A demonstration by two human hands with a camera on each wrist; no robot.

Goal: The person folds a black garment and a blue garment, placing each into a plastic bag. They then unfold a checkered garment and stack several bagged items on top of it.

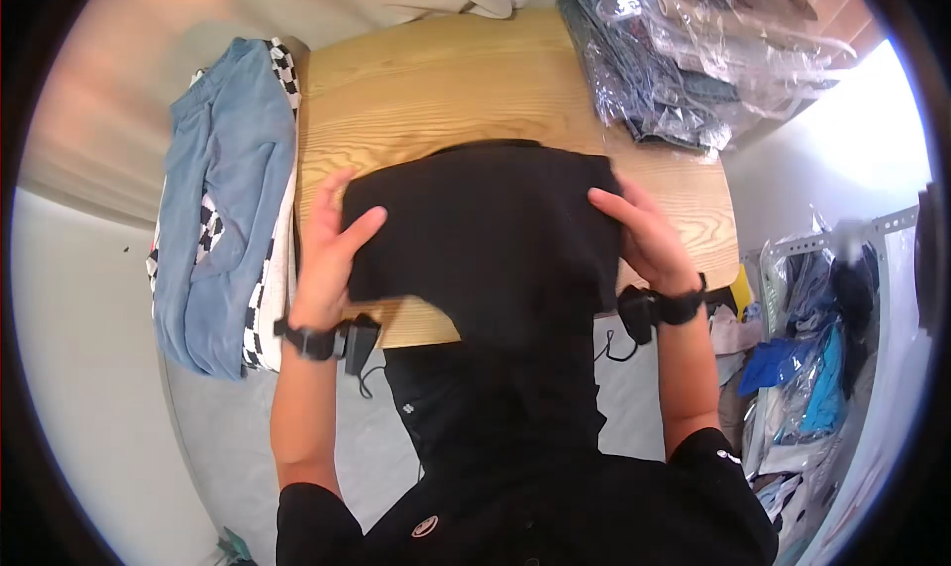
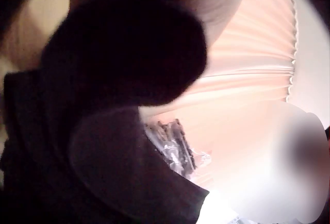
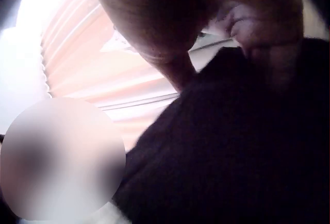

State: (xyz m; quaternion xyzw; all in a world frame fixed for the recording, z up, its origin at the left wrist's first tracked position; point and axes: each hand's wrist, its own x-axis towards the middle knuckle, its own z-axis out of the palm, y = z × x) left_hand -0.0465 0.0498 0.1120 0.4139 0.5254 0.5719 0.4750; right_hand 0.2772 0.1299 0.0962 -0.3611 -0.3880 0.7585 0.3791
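Note:
A folded black garment (image 1: 485, 234) is held up over the front part of the wooden table. The left hand (image 1: 332, 249) grips its left edge, thumb on the near face and fingers behind. At the opposite edge the right hand (image 1: 649, 231) pinches the cloth the same way, its fingers mostly hidden. Dark cloth (image 2: 124, 167) fills the lower left of the left wrist view, where a dark shape covers most of the hand. In the right wrist view the right hand (image 3: 206, 23) holds the black cloth (image 3: 232, 141) at its upper edge.
Blue pants (image 1: 228, 190) lie over checkered clothing (image 1: 260, 338) left of the wooden table (image 1: 426, 81). Clear-bagged garments (image 1: 674, 71) are piled at the table's back right corner. A metal rack (image 1: 887, 224) with bagged clothes (image 1: 812, 368) stands at the right.

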